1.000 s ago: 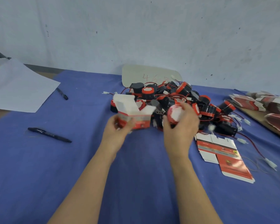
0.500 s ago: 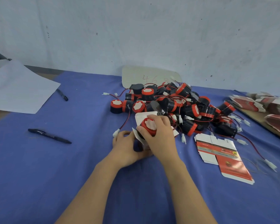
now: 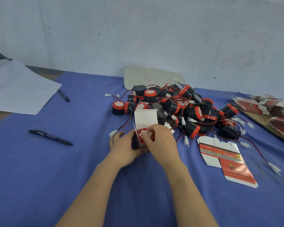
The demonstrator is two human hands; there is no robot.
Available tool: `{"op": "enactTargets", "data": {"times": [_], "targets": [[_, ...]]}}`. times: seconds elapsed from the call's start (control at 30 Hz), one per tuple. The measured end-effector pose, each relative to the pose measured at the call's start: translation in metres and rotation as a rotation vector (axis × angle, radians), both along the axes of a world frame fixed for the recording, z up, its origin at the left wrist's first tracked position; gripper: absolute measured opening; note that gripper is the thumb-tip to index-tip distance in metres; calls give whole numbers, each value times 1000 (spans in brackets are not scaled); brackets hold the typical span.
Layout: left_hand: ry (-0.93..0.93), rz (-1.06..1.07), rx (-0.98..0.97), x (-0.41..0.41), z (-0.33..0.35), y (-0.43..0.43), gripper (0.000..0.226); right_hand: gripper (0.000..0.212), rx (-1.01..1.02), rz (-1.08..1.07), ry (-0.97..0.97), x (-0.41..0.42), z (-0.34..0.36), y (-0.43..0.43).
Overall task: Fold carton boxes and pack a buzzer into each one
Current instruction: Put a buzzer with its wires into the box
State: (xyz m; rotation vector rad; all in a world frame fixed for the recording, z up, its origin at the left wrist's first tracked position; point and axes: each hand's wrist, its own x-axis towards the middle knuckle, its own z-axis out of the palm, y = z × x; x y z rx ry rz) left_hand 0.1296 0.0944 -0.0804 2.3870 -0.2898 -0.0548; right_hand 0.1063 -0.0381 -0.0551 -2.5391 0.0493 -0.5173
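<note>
On my feed the left hand (image 3: 125,145) curls its fingers (image 3: 116,136) round the side of a small white carton box (image 3: 145,117). The box stands with its lid flap up on the blue-clothed tabletop (image 3: 72,161), just in front of the heap of black-and-red round buzzers (image 3: 188,108). The right hand (image 3: 161,142) pinches one red-faced round buzzer (image 3: 142,136) in its fingers (image 3: 152,128), holding it in the box's open mouth.

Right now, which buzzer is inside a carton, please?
The buzzer under the right hand, sitting in the open carton that the left hand holds; the rest lie loose in the pile.
</note>
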Motion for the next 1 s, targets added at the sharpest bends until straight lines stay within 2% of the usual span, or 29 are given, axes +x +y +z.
{"op": "enactTargets", "data": {"times": [0.07,0.17,0.3,0.4,0.47,0.57,0.63,0.7,0.83,1.0], "targets": [[-29,16,37,0,4,0,60,27,-108,-41,-52,-1,2,0],[-30,76,61,-3,9,-4,59,28,-176,-26,-7,-3,7,1],[16,14,-238,-8,12,-8,31,32,-280,-32,57,-4,9,5],[104,107,-483,-10,18,-12,19,31,-323,-32,96,-4,11,6],[125,178,-604,-12,20,-17,20,34,-289,1,124,-4,11,5],[24,218,-525,-14,16,-24,33,37,-110,42,91,-7,12,2],[8,215,-537,-15,15,-25,38,38,35,-16,-11,-6,13,-4],[21,207,-543,-13,14,-25,42,42,40,-125,-88,-5,14,-17],[42,229,-554,-11,11,-26,45,45,81,-198,57,-4,10,-41],[26,236,-552,-11,9,-26,40,30,219,-218,37,-3,13,-45]]}}
